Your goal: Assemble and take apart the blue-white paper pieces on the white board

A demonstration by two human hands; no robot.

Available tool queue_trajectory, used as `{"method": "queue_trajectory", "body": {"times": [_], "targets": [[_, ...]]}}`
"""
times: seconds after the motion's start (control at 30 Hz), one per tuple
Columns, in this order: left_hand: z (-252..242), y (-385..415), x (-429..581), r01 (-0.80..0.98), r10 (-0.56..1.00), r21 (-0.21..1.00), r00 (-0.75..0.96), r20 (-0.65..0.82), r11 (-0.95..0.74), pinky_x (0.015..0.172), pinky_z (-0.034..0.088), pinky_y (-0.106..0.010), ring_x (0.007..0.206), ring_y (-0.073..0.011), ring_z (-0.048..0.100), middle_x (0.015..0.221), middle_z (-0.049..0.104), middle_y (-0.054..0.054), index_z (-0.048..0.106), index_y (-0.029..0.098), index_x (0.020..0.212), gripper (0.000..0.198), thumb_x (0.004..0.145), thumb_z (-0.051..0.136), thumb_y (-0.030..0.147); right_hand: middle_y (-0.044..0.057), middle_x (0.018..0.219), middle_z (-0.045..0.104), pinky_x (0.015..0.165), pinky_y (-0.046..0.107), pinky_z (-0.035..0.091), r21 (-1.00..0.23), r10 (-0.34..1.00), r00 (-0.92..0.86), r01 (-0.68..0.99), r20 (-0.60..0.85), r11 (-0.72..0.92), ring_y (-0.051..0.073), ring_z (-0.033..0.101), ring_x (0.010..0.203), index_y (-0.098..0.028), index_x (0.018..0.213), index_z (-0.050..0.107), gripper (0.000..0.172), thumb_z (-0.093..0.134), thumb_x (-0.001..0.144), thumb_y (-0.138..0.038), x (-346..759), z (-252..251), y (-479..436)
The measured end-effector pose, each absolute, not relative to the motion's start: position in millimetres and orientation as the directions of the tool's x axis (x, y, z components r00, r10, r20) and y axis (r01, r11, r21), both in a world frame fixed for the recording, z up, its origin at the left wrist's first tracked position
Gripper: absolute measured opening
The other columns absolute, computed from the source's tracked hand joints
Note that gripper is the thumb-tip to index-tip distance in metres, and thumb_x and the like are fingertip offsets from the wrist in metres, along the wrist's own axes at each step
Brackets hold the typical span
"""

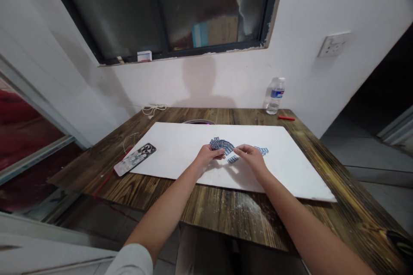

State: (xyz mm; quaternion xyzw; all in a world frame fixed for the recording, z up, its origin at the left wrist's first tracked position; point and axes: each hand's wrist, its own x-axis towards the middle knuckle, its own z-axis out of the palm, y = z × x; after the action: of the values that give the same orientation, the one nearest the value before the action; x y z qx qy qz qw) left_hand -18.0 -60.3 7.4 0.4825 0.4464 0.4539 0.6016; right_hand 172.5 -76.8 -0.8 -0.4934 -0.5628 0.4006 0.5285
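Over the white board (180,146), my left hand (209,155) is closed on a spread fan of small blue-patterned cards (221,144). My right hand (253,157) is at the fan's right edge, thumb and fingertips pinched together; what lies between them is too small to make out. Just below the gap between my hands is a separate blue-patterned piece (232,160), lying on the board or close above it. More blue pieces (262,150) lie on the board beyond my right hand, which partly hides them.
A phone in a patterned case (135,159) overlaps the board's left edge. A water bottle (275,96) and a red stick-like object (286,118) are at the back right of the wooden table (226,212). A white cord (155,108) lies at the back left, by the wall.
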Motion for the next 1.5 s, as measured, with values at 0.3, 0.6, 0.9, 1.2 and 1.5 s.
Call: {"method": "queue_trajectory", "body": {"times": [0.3, 0.6, 0.9, 1.2, 1.5], "targets": [[9.4, -61.6, -18.1, -0.107, 0.982, 0.989, 0.168, -0.087, 0.106, 0.068, 0.053, -0.03, 0.06, -0.0143, 0.064, 0.07, 0.072, -0.008, 0.073, 0.008, 0.082, 0.046, 0.05, 0.089, 0.039, 0.005, 0.074, 0.068, 0.064, 0.032, 0.043, -0.818, 0.884, 0.108, 0.444, 0.454, 0.366, 0.019, 0.055, 0.067, -0.021, 0.07, 0.068, 0.035, 0.062, 0.079, -0.055, 168.4, 7.2, -90.2], [9.5, -62.0, -16.2, -0.09, 0.989, 0.993, 0.13, -0.07, 0.083, 0.065, 0.052, -0.028, 0.059, -0.0144, 0.063, 0.067, 0.071, -0.007, 0.073, 0.009, 0.08, 0.046, 0.049, 0.089, 0.039, 0.005, 0.075, 0.067, 0.067, 0.033, 0.041, -0.699, 0.813, 0.067, 0.555, 0.579, 0.452, 0.019, 0.054, 0.068, -0.021, 0.07, 0.063, 0.029, 0.059, 0.086, -0.045, 164.8, 4.8, -93.8], [8.3, -62.3, -17.4, -0.073, 0.988, 0.996, 0.148, -0.041, 0.053, 0.066, 0.052, -0.029, 0.061, -0.0153, 0.064, 0.07, 0.071, -0.009, 0.074, 0.008, 0.082, 0.039, 0.057, 0.086, 0.036, 0.005, 0.078, 0.066, 0.069, 0.033, 0.042, -0.709, 0.818, 0.05, 0.532, 0.573, 0.463, 0.02, 0.055, 0.073, -0.022, 0.077, 0.065, 0.022, 0.06, 0.085, -0.042, 162.2, 4.5, -94.5], [11.4, -63.4, -15.7, -0.046, 0.993, 0.999, 0.117, -0.003, 0.008, 0.064, 0.051, -0.028, 0.06, -0.015, 0.062, 0.065, 0.07, -0.008, 0.073, 0.008, 0.077, 0.036, 0.057, 0.086, 0.035, 0.005, 0.078, 0.068, 0.07, 0.033, 0.042, -0.725, 0.838, 0.079, 0.548, 0.541, 0.417, 0.021, 0.056, 0.072, -0.021, 0.078, 0.067, 0.025, 0.058, 0.086, -0.043, 162.1, 3.6, -96.5], [15.4, -65.8, -15.6, 0.048, 0.993, 0.998, 0.113, 0.032, -0.038, 0.061, 0.048, -0.027, 0.059, -0.0155, 0.062, 0.063, 0.069, -0.007, 0.072, 0.009, 0.075, 0.03, 0.06, 0.083, 0.033, 0.003, 0.076, 0.066, 0.067, 0.031, 0.043, -0.744, 0.822, 0.073, 0.474, 0.565, 0.47, 0.019, 0.056, 0.07, -0.021, 0.072, 0.064, 0.026, 0.063, 0.082, -0.046, 161.2, 2.2, -94.3]]}}
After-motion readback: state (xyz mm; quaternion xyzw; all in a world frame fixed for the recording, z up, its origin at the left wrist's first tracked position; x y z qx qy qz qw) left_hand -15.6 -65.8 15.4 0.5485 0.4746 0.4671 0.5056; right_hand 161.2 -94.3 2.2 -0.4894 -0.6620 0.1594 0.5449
